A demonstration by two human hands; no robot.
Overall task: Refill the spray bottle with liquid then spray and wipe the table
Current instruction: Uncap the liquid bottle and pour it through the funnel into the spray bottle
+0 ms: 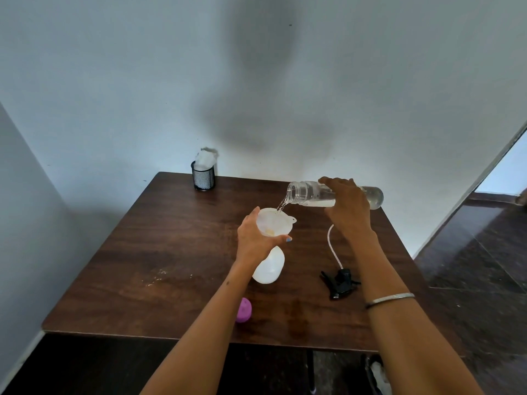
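Dark wood surface [171, 266] against a pale wall, one clear water bottle [310, 192] tipped sideways in the right hand [346, 212], fingers wrapped round it, water streaming into one white funnel [273, 223]. Left hand [253, 238] fingers curl round that funnel, sitting on the white spray bottle [269, 266]. One black spray head [340, 282], one purple cap [243, 309], one mesh cup [203, 176] stuffed with white cloth. No readable labels

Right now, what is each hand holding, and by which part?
Left hand grips the white plastic funnel round its bowl. Right hand grips the clear plastic water bottle round its middle, tipped and pouring.
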